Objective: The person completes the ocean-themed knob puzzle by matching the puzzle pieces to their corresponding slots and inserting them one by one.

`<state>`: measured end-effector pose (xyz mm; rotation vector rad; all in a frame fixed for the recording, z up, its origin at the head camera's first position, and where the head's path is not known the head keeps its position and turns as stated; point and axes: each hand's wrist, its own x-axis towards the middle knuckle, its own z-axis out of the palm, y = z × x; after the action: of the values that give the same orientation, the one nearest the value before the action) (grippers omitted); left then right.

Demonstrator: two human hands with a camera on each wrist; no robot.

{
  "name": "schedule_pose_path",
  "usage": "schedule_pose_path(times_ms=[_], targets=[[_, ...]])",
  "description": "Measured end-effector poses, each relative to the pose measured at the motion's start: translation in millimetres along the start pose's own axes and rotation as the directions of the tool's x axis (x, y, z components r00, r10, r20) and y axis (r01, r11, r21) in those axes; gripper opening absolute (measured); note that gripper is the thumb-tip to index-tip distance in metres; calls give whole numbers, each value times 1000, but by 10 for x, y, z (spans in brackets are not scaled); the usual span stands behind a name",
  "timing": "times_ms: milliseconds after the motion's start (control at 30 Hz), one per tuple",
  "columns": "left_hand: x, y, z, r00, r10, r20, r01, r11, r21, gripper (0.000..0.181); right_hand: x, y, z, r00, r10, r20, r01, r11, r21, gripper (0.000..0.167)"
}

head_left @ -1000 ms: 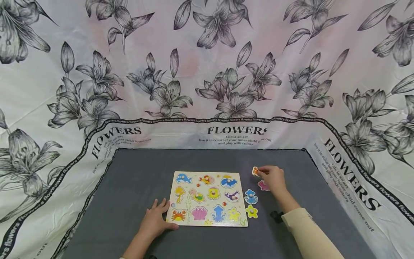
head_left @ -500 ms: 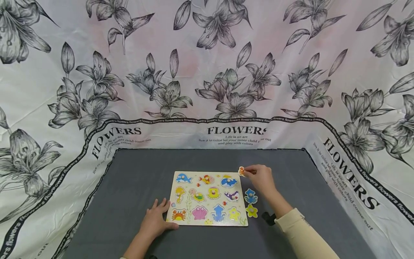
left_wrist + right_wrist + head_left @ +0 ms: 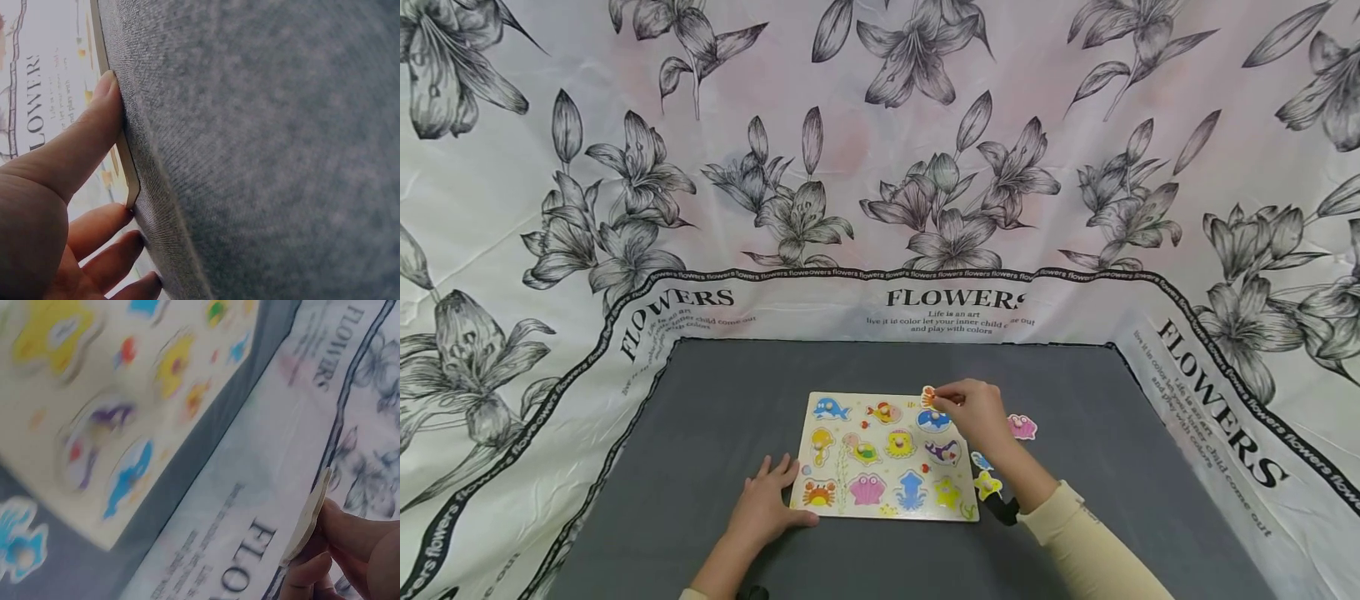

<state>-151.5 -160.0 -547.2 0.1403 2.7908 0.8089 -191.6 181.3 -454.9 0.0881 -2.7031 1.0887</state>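
Note:
My right hand [image 3: 981,412] pinches an orange crab-shaped puzzle piece [image 3: 928,397] between thumb and fingers, above the board's back right corner. Seen edge-on, the same thin piece stands upright in the right wrist view. A cream wooden sea-animal puzzle board [image 3: 917,454] lies flat on the table. Along its front left corner rests my left hand [image 3: 766,504], thumb on the front edge and spread fingers at the left side. Printed crab, pink shell, blue squid and yellow star shapes fill the board's front row. Knobbed animal pieces sit in the rows behind.
Right of the board lie a pink shell piece [image 3: 1022,427], a blue squid piece [image 3: 981,461] partly hidden by the right forearm, and a yellow star piece [image 3: 987,483]. A floral cloth [image 3: 955,283] rises behind the grey table [image 3: 737,375].
My right hand has carried the crab piece leftward, from beyond the board's right side to over its back right corner. The left hand keeps its place at the board.

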Motion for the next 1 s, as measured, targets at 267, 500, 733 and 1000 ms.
schedule_pose_path(times_ms=[267,500,733,1000], targets=[[-2,16,1,1000,6,-16,-6,1000,9,105,-138,-377,373,992,-53,112,44,995,87,6],[-42,29,-3,1000,8,-4,-8,1000,10,103,-395,-592,1060,929,-165,332,162,986,37,7],[-40,1,50,1000,21,-18,-21,1000,-7,103,-523,-744,1554,878,-197,436,254,964,-76,6],[-32,-14,22,999,21,-36,-21,1000,-7,104,-467,-760,1699,862,-182,474,278,950,-140,6]])
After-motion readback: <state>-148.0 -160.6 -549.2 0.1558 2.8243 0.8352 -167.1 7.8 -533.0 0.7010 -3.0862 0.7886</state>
